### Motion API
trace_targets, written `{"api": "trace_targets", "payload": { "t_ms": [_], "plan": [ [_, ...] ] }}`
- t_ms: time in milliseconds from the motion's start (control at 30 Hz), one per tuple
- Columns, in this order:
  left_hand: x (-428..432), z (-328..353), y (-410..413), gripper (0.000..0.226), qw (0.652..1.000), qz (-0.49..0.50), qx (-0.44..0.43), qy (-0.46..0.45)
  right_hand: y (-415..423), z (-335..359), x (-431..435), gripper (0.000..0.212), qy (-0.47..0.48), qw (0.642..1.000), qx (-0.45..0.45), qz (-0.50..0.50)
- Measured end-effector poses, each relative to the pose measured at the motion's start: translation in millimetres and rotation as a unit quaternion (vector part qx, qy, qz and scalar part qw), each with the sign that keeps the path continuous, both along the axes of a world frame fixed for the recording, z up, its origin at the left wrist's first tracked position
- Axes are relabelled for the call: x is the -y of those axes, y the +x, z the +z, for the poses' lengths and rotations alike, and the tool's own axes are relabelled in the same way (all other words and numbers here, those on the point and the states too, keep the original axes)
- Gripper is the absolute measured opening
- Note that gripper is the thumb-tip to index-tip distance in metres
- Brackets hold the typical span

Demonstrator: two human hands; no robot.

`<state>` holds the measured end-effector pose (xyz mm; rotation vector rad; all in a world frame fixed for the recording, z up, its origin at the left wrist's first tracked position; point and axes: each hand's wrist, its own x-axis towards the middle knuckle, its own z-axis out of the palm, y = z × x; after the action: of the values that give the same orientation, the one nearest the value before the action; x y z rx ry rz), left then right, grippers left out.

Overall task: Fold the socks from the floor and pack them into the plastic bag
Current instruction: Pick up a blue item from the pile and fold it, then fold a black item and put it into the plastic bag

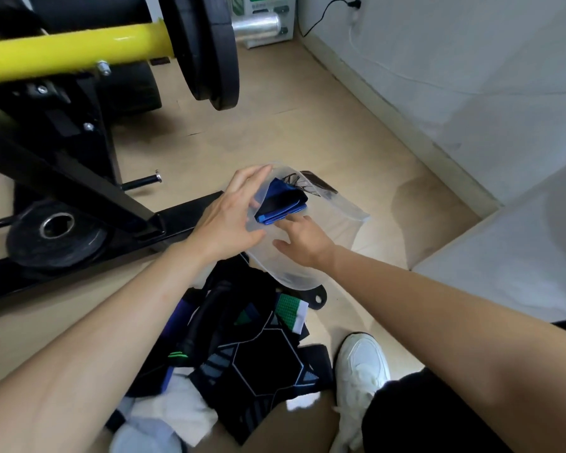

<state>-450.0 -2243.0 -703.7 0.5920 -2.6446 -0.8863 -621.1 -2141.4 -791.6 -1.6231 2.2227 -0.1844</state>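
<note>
Unfolded socks (249, 361) lie heaped by the knees. Left hand (232, 220) grips the plastic bag (337, 230) mouth; right hand (303, 238), fingers loose, should push the folded blue sock (283, 204) deeper.

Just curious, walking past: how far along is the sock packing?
One folded blue sock already sits inside the plastic bag. The left hand holds the bag's edge while the right hand pushes that sock in. A pile of unfolded socks remains on the floor.

Blue-and-black folded sock (280, 204), clear plastic bag (337, 230), yellow bar (79, 50), white shoe (361, 364)
</note>
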Motion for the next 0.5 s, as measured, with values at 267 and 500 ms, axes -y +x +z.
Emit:
{"api": "trace_targets", "payload": {
  "t_ms": [267,500],
  "plan": [
    [-13.5,0.1,29.9,0.057,0.997,-0.031,0.008,-0.071,12.8,88.2,-59.3,0.036,0.037,0.974,-0.104,0.197],
    [-36.3,6.2,87.8,0.015,0.990,0.003,0.055,-0.128,72.5,101.2,-91.9,0.018,0.053,0.964,-0.047,0.255]
  ]
}}
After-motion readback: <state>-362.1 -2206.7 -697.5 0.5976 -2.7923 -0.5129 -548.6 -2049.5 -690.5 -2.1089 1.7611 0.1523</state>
